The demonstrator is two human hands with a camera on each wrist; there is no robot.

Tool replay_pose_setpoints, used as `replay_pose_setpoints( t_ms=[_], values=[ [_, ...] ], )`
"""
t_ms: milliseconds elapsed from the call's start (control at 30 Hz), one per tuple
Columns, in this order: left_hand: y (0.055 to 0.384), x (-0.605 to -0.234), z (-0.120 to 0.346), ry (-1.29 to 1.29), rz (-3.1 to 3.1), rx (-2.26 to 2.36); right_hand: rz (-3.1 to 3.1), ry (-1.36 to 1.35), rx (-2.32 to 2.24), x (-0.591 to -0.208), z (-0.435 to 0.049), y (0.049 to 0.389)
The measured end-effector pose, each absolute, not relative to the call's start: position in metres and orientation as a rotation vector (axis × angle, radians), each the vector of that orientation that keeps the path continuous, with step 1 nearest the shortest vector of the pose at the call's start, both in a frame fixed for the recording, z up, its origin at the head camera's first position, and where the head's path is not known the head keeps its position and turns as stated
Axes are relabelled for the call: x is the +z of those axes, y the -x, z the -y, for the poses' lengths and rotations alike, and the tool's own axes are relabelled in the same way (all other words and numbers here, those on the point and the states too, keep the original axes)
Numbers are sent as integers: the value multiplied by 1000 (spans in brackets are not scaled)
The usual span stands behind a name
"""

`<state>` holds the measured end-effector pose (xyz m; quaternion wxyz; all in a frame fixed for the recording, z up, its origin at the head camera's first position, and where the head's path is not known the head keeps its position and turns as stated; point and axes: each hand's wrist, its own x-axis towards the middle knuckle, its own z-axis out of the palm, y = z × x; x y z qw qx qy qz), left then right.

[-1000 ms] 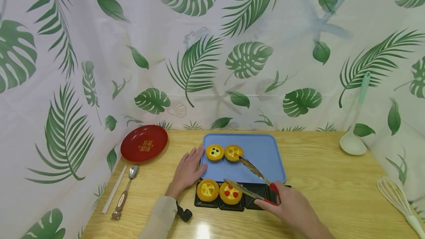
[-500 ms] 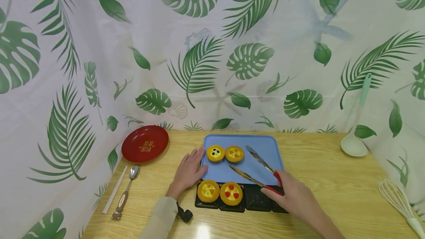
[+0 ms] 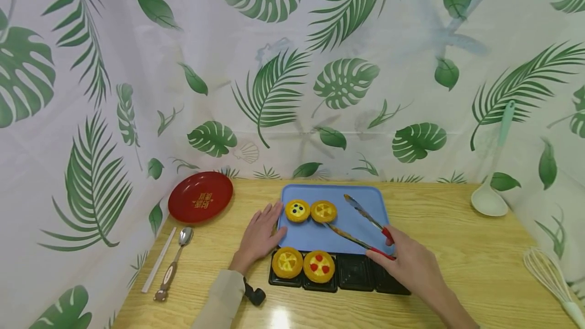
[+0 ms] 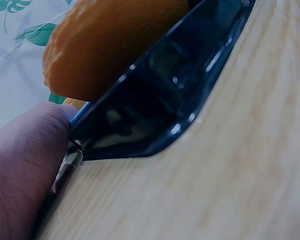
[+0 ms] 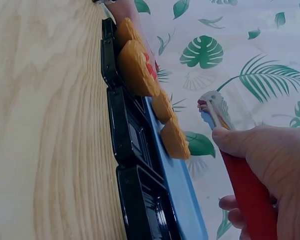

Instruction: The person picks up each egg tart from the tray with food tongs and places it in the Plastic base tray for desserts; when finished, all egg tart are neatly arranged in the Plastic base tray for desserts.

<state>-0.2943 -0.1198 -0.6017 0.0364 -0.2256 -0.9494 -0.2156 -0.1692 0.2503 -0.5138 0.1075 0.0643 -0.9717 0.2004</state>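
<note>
My right hand [image 3: 413, 263] grips metal tongs [image 3: 364, 216] by their red handles. The tongs' arms are spread over the blue tray [image 3: 297, 240], with nothing between them; the lower tip lies by a tart with yellow wedges [image 3: 323, 211]. Beside it on the tray sits a tart with dark berries [image 3: 297, 210]. My left hand [image 3: 260, 236] rests at the tray's left edge, fingers extended. In front, black square holders [image 3: 355, 271] stand in a row. The left ones bear another wedge-topped tart [image 3: 287, 263] and a tart with red pieces [image 3: 319, 267]; two on the right are bare.
On the left are a red plate [image 3: 200, 198], a white stick [image 3: 158, 260] and a spoon [image 3: 172, 263] with a bear-shaped handle end. A ladle [image 3: 489, 201] leans on the leaf-print backdrop at right. A whisk [image 3: 546, 275] lies at the right edge.
The tongs have spread and moved away from the wedge-topped tart on the tray, shifting right with my right hand. The tarts and my left hand have stayed in place.
</note>
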Motion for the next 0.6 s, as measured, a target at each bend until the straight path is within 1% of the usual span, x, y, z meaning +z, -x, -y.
replay_pose_setpoints(
  t_ms=[600],
  values=[
    [295,-603,120,689,2927,-644,2924,-208,566,-527,-246,196]
  ],
)
